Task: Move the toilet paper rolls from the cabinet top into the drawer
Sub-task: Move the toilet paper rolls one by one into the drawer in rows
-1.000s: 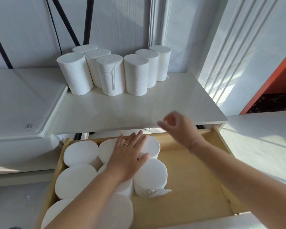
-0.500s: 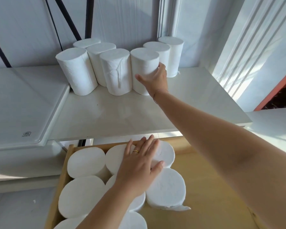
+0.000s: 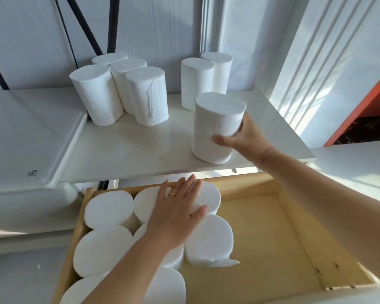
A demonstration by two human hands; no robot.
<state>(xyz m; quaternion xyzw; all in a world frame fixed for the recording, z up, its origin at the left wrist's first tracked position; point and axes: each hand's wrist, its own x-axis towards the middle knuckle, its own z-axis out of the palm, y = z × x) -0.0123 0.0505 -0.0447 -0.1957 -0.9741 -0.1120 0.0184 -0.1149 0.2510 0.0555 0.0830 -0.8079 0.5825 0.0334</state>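
Risk: the held roll (image 3: 217, 126) sits near the front right edge of the cabinet top (image 3: 123, 150), upright, and whether its base is touching the surface or just clear cannot be told. A soft roll squeezed from one side may deform or slip on the way down into the drawer (image 3: 270, 233). The loose paper tail on the rightmost stored roll (image 3: 208, 242) could snag or fold under an incoming roll. The stored rolls stand packed on end along the drawer's left side; a careless drop may topple them into the bare right half.

Right hand (image 3: 246, 137): the grip is wrapped partway around the roll's right side, thumb across the front, fingers behind (mostly hidden). It has hold of that roll only.

Left hand (image 3: 178, 213): spread flat, palm down, resting on the tops of the stored rolls at the drawer's back edge; it grasps nothing.

Six rolls remain on the cabinet top, five at its back edge.
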